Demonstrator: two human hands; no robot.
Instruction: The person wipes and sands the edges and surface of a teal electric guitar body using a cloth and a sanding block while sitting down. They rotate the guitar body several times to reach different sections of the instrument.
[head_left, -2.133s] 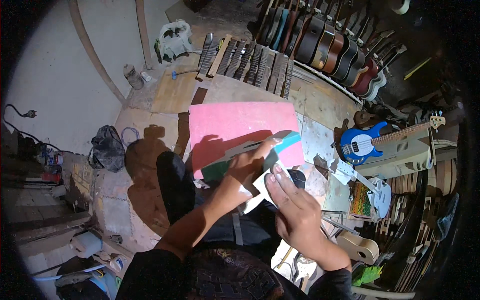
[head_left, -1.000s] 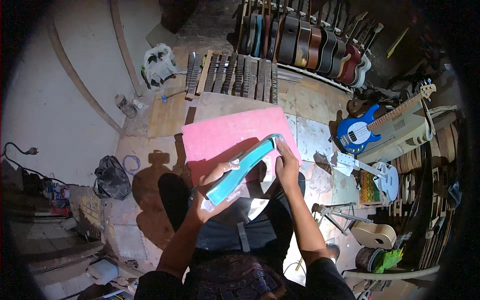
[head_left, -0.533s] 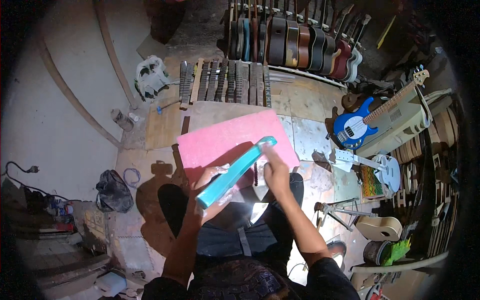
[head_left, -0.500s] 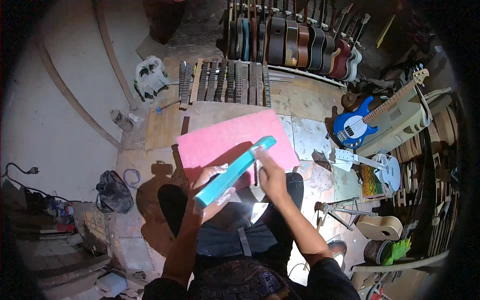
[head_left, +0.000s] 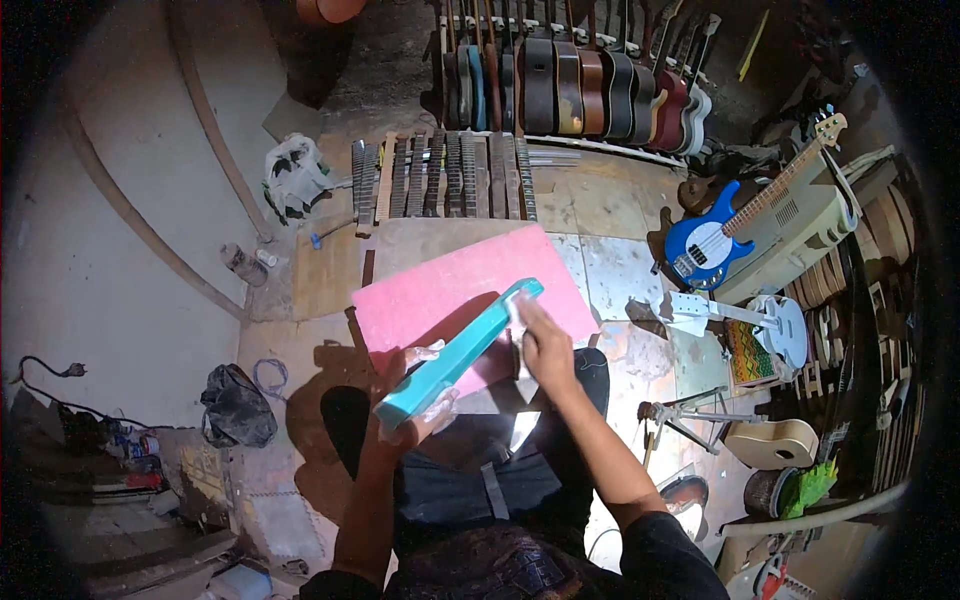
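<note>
A long, narrow, glossy turquoise piece [head_left: 450,360] lies slanted in the air over a pink board [head_left: 410,300] at my lap, its far end pointing up and right. My left hand [head_left: 425,420] grips its near end, with whitish residue on the fingers. Against the upper part of its right side, my right hand [head_left: 548,355] has closed, blurred fingers on a pale, sheet-like pad [head_left: 525,380], which hangs partly below them.
Fretboards [head_left: 465,175] lie beyond the board, before a rack of guitars [head_left: 535,90]. A blue bass [head_left: 705,245], a white guitar [head_left: 785,330], a metal stand [head_left: 690,420] and a natural-wood guitar body [head_left: 765,445] are rightward. A dark bag [head_left: 240,405] sits left.
The piece has turned from a greener, shadowed position to lie slanted, turquoise face up. My right hand has moved from flat on the white sheet to the piece's upper side, shifting slightly just now.
</note>
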